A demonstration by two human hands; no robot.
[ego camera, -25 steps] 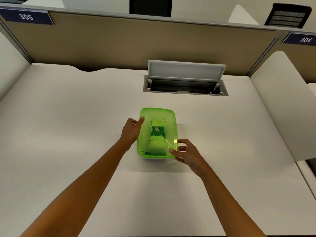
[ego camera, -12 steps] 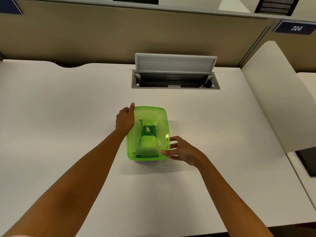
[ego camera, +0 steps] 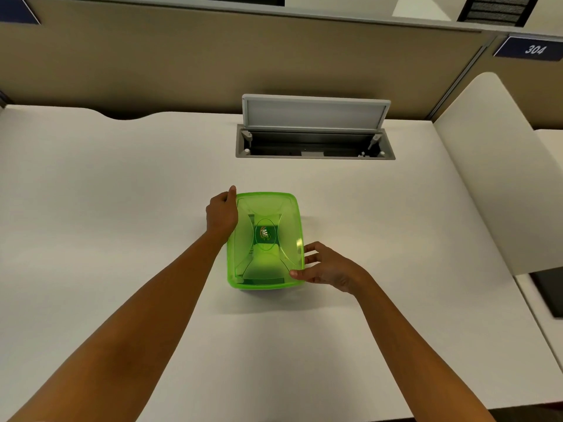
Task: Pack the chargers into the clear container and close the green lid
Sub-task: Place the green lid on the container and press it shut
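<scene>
since 1 second ago the left hand (ego camera: 221,215) has slid toward the far left corner of the green lid (ego camera: 265,240), fingers curled against its edge, not gripping. right hand (ego camera: 329,266) rests open, fingertips touching the lid's near right edge. the lid sits on the clear container (ego camera: 268,289) mid-surface (ego camera: 122,208); chargers can't be made out through it. uneven pressing at 2 opposite corners could leave a side unseated, or skid the box.
</scene>
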